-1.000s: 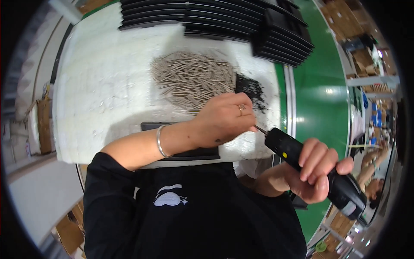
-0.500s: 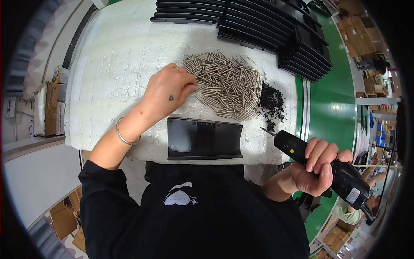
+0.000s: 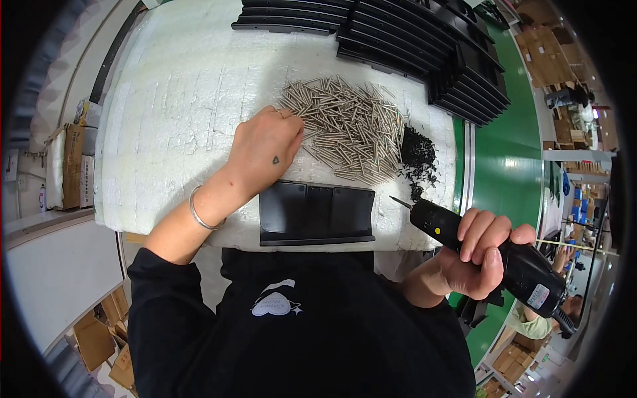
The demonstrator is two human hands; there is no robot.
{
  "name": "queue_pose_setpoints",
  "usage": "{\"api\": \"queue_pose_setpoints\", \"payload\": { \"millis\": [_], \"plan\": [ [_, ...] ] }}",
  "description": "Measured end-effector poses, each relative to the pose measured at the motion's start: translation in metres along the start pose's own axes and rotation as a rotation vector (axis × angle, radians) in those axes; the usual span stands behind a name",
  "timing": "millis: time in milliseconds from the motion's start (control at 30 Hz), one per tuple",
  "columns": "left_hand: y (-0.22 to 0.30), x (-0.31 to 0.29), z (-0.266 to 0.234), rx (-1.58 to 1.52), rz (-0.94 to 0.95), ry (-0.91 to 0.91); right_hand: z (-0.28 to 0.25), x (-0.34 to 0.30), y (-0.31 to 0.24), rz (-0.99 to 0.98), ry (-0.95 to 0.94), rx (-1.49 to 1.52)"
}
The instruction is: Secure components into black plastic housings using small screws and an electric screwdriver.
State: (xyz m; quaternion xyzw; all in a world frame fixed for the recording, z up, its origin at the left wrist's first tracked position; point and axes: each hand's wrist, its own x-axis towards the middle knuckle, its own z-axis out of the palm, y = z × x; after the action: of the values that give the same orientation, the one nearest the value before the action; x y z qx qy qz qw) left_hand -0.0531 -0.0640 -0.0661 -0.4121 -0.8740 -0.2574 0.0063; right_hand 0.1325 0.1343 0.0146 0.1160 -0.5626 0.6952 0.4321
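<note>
At the left edge of a heap of silver metal pins (image 3: 352,129), my left hand (image 3: 269,146) is closed, fingers curled down; what they hold, if anything, is hidden behind the hand. My right hand (image 3: 481,255) grips a black electric screwdriver (image 3: 434,224) with a cable at its rear end. Its bit points up and left, above the table's front right part and apart from the panel. Between my hands, along the front edge, lies a black panel (image 3: 317,213) with small holes near its far edge. Small black screws (image 3: 418,156) are piled right of the pins.
Stacked black panels (image 3: 391,40) fill the table's far right, with another stack (image 3: 468,86) beside them. White foam padding (image 3: 179,106) covers the table. A green surface (image 3: 507,159) runs along the right. Cardboard boxes (image 3: 73,166) stand at left; another person's sleeve (image 3: 531,325) shows at right.
My left hand has shifted slightly right and down, its fingers more curled. The screwdriver in my right hand has moved a little to the left, towards the panel.
</note>
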Motion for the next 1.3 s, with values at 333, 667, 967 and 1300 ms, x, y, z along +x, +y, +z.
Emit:
{"api": "queue_pose_setpoints", "payload": {
  "millis": [333,667,967,1300],
  "plan": [
    [0.005,-0.001,0.006,-0.003,0.008,0.041,0.008,0.001,0.001,0.039,-0.071,-0.033],
    [0.031,-0.051,-0.024,-0.347,0.072,0.065,0.027,-0.001,0.01,0.051,-0.145,0.095],
    [0.037,-0.067,-0.007,-0.313,0.039,0.183,0.039,0.0,0.033,0.264,-0.392,0.147],
    [0.037,-0.067,-0.003,-0.331,0.049,0.219,0.04,0.002,0.046,0.286,-0.475,0.16]
  ]
}}
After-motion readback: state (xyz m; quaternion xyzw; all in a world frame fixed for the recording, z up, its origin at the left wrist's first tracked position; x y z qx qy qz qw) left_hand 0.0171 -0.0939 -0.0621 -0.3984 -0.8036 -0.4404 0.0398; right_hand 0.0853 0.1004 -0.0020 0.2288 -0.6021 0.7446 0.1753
